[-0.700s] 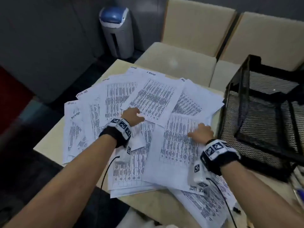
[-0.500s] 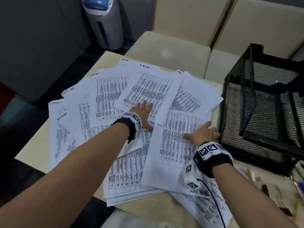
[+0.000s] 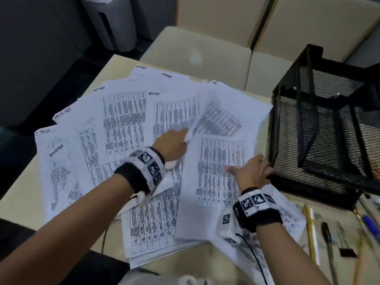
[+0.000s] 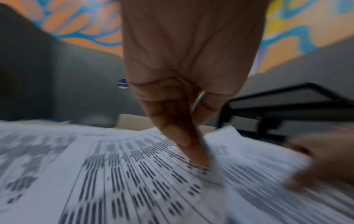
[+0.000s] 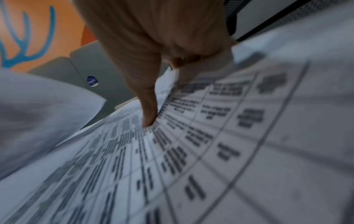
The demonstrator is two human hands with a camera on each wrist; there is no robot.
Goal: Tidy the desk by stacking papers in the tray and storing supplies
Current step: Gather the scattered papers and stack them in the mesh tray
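Printed sheets of paper [image 3: 127,120] lie fanned over the beige desk [image 3: 16,194]. My left hand [image 3: 186,138] pinches the near corner of one upper sheet [image 3: 218,118] between thumb and finger and lifts it; the left wrist view shows the same left hand's pinch [image 4: 203,163]. My right hand [image 3: 250,169] rests on another sheet [image 3: 216,182], thumb stretched left, fingers reaching toward the black mesh tray [image 3: 320,128]. In the right wrist view the thumb of my right hand [image 5: 172,91] presses the print. The tray stands at the right, touching the papers' edge.
Pens and pencils [image 3: 329,237] and a small dark clip [image 3: 347,253] lie on the desk in front of the tray. Cream seats [image 3: 197,50] stand behind the desk. A grey bin [image 3: 111,23] stands at the back left.
My left hand went from lying flat on a sheet to pinching its corner and raising it. My right hand slid a little right, toward the tray.
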